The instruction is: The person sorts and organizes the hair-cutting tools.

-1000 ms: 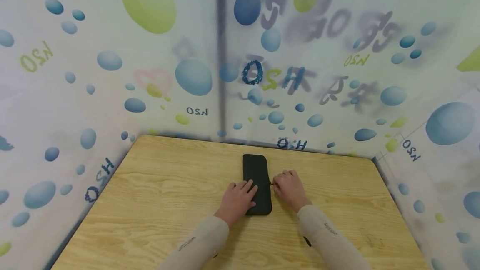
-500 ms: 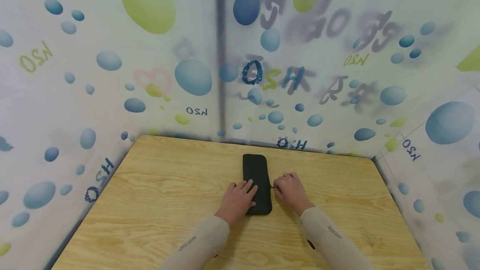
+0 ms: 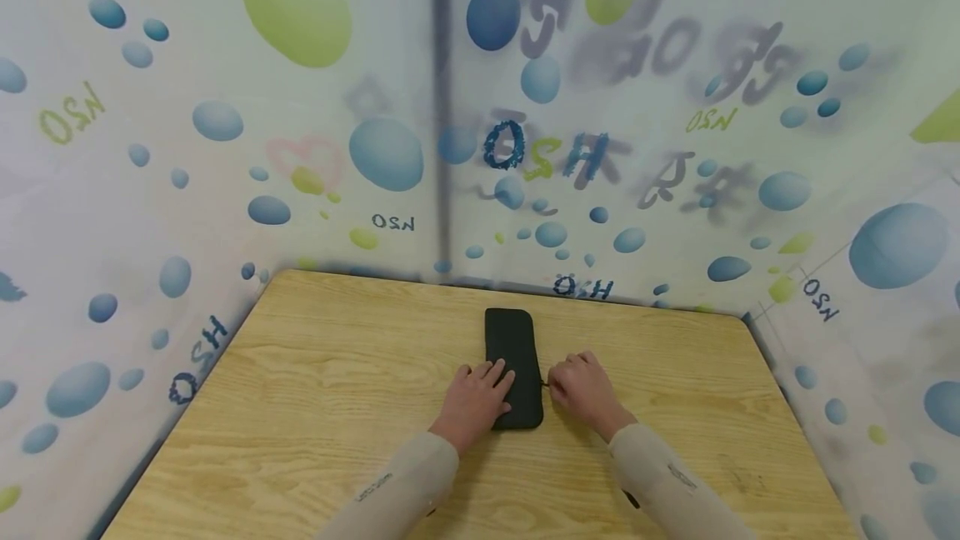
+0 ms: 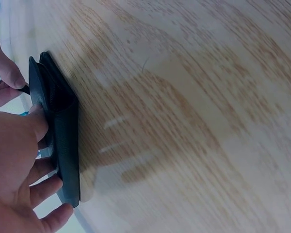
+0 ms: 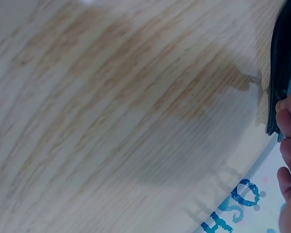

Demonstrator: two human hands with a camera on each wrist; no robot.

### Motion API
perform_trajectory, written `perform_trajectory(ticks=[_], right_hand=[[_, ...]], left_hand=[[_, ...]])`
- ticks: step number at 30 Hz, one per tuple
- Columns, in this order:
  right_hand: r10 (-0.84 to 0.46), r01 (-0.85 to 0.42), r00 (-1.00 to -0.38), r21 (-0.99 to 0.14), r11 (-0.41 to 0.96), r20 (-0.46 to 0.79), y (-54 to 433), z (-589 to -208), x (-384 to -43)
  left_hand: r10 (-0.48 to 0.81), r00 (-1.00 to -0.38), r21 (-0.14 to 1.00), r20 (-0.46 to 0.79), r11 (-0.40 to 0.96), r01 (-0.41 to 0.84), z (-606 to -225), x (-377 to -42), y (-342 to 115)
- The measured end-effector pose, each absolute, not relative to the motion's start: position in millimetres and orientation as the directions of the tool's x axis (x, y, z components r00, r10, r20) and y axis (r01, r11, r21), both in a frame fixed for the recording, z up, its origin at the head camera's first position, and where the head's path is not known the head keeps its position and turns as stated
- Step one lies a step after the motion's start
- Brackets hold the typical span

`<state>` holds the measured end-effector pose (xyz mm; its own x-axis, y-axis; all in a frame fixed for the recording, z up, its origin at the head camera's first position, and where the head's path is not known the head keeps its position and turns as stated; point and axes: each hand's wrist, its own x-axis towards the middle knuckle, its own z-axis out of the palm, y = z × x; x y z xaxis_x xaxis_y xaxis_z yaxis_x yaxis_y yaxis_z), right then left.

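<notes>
A long black zip case [image 3: 513, 336] with rounded corners lies flat on the wooden table. Spread over its left part, my left hand [image 3: 471, 402] rests with the fingers extended on the top. My right hand [image 3: 585, 388] is at the right edge, thumb and curled fingers pinching a small dark zip pull [image 3: 545, 383]. From the left wrist view, the near end of the case [image 4: 67, 141] shows a gap between its two sides, with a zip edge inside. In the right wrist view, my fingers [image 5: 288, 124] are right at the edge of the case.
The table [image 3: 337, 357] is light wood-grain, with its far edge close to the back wall [image 3: 390, 107]. Walls printed with blue and green bubbles and lettering stand on the left, back and right. Both forearms wear beige sleeves [image 3: 408, 473].
Along the right edge of the case, my right hand has slid toward me with the zip pull. The left hand and the case have stayed in place.
</notes>
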<state>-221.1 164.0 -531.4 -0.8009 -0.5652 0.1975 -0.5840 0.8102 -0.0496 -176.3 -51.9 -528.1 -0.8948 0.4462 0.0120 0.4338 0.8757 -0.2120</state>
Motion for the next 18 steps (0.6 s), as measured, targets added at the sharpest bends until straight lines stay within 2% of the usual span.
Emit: perform_trajectory(ticks=[7,18], right_hand=[[-0.61,-0.632,-0.762,-0.044,0.774,0.218,169.7,-532.4,-214.0],[-0.614,-0.631,-0.773,-0.091,0.77,0.159,171.4,-531.9,-203.5]], left_hand=[[0.444,-0.896,-0.22,0.012,0.875,0.431,-528.8,-175.8,-52.5],[0.457,-0.889,-0.236,0.033,0.868,0.437,-526.6,-172.5,-53.1]])
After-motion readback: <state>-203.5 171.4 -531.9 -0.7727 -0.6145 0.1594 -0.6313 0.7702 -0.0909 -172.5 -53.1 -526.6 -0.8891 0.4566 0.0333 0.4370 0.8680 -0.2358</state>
